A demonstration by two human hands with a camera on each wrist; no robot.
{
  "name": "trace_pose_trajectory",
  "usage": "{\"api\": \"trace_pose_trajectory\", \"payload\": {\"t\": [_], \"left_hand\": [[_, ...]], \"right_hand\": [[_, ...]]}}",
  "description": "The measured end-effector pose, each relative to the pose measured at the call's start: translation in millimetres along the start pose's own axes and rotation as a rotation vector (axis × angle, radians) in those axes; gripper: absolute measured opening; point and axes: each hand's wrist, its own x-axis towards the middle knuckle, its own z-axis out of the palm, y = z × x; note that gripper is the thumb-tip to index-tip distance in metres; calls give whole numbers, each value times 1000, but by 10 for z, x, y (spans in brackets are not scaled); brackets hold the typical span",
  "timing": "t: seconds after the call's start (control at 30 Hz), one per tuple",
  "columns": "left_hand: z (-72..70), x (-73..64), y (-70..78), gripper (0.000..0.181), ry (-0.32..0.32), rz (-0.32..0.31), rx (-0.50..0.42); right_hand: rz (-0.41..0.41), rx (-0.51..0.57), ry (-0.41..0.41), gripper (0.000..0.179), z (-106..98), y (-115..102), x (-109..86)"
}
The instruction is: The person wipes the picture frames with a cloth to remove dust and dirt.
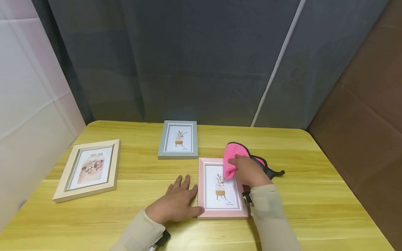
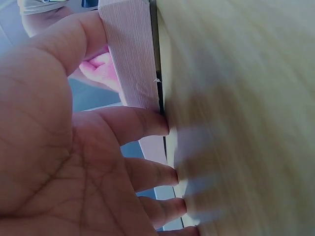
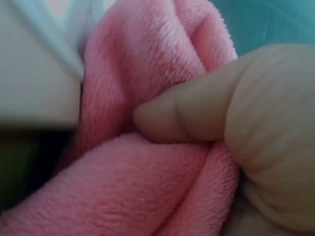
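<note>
A pink picture frame (image 1: 223, 214) with a potted-plant print lies flat on the wooden table. My left hand (image 1: 176, 205) is at its left side, fingers spread and thumb touching the lower left corner. In the left wrist view, the fingertips (image 2: 155, 121) reach down to the tabletop beside the frame's edge (image 2: 130, 49). My right hand (image 1: 251, 172) grips a folded pink cloth (image 1: 233, 157) with dark trim over the frame's upper right part. Up close in the right wrist view, the thumb (image 3: 182, 115) presses into the plush cloth (image 3: 133, 64).
A grey-blue picture frame (image 1: 161, 150) lies behind, left of the pink one. Farther left is a cream picture frame (image 1: 114, 164), set at an angle. The wooden table (image 1: 314, 195) ends at a dark curtain (image 1: 201, 62) at the back.
</note>
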Motion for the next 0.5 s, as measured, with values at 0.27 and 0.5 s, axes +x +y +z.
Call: {"api": "trace_pose_trajectory", "payload": {"t": [0.27, 0.5], "left_hand": [[1, 8, -13, 79, 1, 4, 1], [4, 16, 11, 80, 1, 1, -1]], "right_hand": [[-202, 85, -118, 53, 143, -363, 3], [-113, 110, -67, 48, 43, -188, -45]]}}
